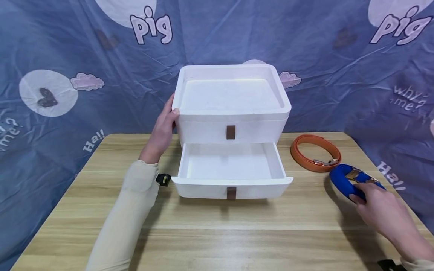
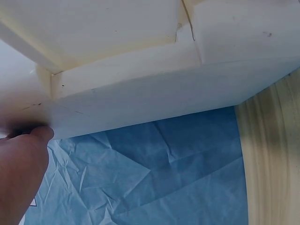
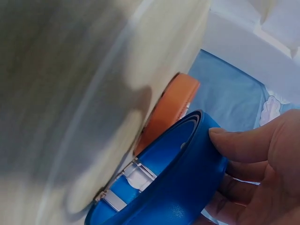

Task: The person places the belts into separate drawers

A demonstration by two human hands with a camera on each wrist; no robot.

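Observation:
A coiled blue belt point(image 1: 341, 183) with a metal buckle is pinched by my right hand point(image 1: 383, 209) at the table's right side. In the right wrist view, thumb and fingers grip the rolled band of the blue belt point(image 3: 187, 187). Just behind it an orange belt point(image 1: 301, 160) lies coiled on the table. My left hand point(image 1: 162, 130) holds the left side of a white two-drawer box point(image 1: 234, 117), thumb on the front corner. Its lower drawer point(image 1: 230, 182) is pulled out and bare inside; the upper one is closed. In the left wrist view, part of the left hand point(image 2: 23, 164) touches the box.
The box stands at the back middle of a wooden table point(image 1: 220, 241). Its top is a shallow tray point(image 1: 225, 113) with a raised rim. A blue printed cloth point(image 1: 101, 49) hangs behind the table and along both sides.

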